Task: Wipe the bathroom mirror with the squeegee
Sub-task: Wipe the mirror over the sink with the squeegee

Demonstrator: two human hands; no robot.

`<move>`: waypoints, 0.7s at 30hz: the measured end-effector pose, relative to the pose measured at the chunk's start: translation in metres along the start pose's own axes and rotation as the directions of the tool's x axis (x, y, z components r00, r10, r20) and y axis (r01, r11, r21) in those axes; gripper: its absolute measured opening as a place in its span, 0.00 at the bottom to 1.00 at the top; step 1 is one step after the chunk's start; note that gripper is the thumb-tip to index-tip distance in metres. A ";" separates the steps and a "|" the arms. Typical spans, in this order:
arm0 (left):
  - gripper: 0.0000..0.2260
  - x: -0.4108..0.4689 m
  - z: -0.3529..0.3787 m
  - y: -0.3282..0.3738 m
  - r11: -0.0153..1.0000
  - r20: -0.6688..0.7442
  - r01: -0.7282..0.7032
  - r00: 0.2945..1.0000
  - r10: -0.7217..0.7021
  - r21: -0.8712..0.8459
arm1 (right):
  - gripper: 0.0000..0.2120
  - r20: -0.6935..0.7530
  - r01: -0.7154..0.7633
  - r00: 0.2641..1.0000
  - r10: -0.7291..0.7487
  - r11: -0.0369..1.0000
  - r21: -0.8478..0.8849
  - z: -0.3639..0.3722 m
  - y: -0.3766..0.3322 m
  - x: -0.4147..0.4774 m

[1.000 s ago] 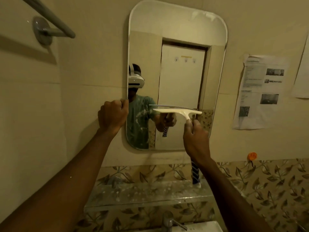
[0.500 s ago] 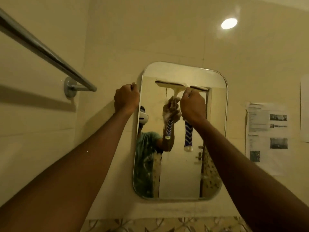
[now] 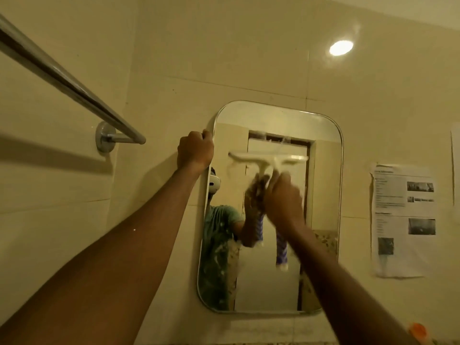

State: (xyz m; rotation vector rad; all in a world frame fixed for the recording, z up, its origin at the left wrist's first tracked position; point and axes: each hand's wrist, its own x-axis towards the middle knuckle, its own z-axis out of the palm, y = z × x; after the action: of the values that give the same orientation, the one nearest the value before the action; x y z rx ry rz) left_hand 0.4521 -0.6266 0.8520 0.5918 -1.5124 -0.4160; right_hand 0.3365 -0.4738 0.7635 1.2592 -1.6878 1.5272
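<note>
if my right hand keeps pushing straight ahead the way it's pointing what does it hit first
Probably the mirror itself. The right hand grips the squeegee, whose blade already looks pressed against the glass, so little lies between them. The hand is blurred, so the exact gap is unclear.

- Squeegee [image 3: 268,159]: motion-blurred; blade edges smeared, so we can't tell where the blade meets the glass.
- Right hand [image 3: 283,202]: blurred too; fingers not separable, and it covers the mid handle. Only the striped lower end shows below the wrist.
- Mirror [image 3: 323,190]: centre and lower-right corner hidden behind our right forearm.
- Left hand [image 3: 195,151]: fingertips curl over the mirror's left edge, out of sight.
- Towel rail [image 3: 67,83]: cut off by the left edge.
- Printed sheet [image 3: 403,220]: txt too small to read, pics too dark to make out.
- Orange item [image 3: 418,329], btm right: partly cut off, can't ID.
- 2nd paper [image 3: 455,165]: cut by right edge.
</note>
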 end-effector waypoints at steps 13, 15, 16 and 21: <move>0.23 -0.002 0.006 -0.008 0.992 -0.097 -0.101 0.989 0.107 0.070 | 0.22 -0.167 0.026 0.985 -0.037 0.997 -0.071 -0.041 -0.028 0.097; 0.23 -0.002 0.007 -0.008 0.990 -0.100 -0.109 0.988 0.117 0.087 | 0.21 -0.167 0.030 0.985 -0.050 0.993 -0.117 -0.040 -0.023 0.104; 0.23 -0.003 0.008 -0.008 0.990 -0.104 -0.111 0.987 0.120 0.089 | 0.19 -0.157 0.038 0.986 -0.056 0.993 -0.116 -0.035 -0.015 0.098; 0.23 -0.003 0.012 -0.011 0.988 -0.141 -0.127 0.980 0.138 0.084 | 0.17 -0.132 -0.029 0.991 0.030 0.999 0.014 0.004 0.046 0.010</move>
State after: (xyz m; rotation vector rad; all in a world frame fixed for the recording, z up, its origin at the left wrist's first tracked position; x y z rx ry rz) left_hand 0.4413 -0.6344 0.8429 0.5643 -1.4210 -0.2096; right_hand 0.2923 -0.4842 0.7505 1.1173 -1.6209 1.6039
